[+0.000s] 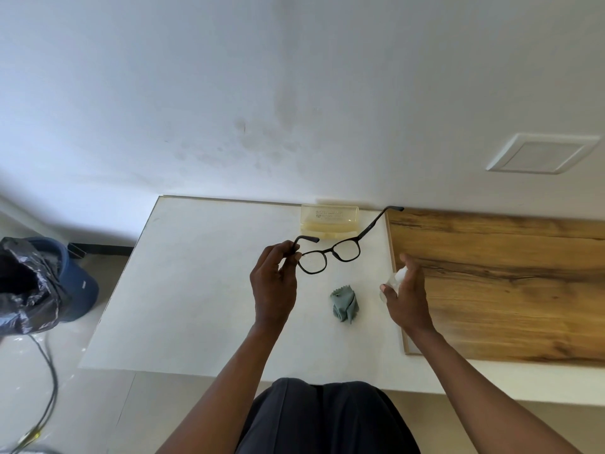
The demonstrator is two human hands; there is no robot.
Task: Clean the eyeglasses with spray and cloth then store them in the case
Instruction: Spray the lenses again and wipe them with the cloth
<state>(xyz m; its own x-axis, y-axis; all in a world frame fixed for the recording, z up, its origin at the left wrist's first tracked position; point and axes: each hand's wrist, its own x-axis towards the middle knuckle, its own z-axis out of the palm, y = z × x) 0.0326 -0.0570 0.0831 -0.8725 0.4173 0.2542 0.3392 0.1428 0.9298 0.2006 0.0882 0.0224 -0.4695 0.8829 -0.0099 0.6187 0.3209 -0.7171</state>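
Your left hand (274, 283) pinches the dark-framed eyeglasses (329, 257) at the hinge end of the frame, thumb and fingers curled about the corner beside one lens. The eyeglasses extend up and to the right from that hand, held above the white table (203, 290), with both temples unfolded; the far temple points toward the wall. Your right hand (407, 296) grasps the small clear spray bottle (394, 280), fingers wrapped round it, its white nozzle end turned toward the eyeglasses. The bottle sits just right of the lenses, apart from them. The grey-green cloth (344, 304) lies crumpled on the table between your two hands, below the eyeglasses. The translucent yellowish case (329, 221) stands against the wall, beyond the eyeglasses. A wood-grain board (507, 283) lies right of your right hand.
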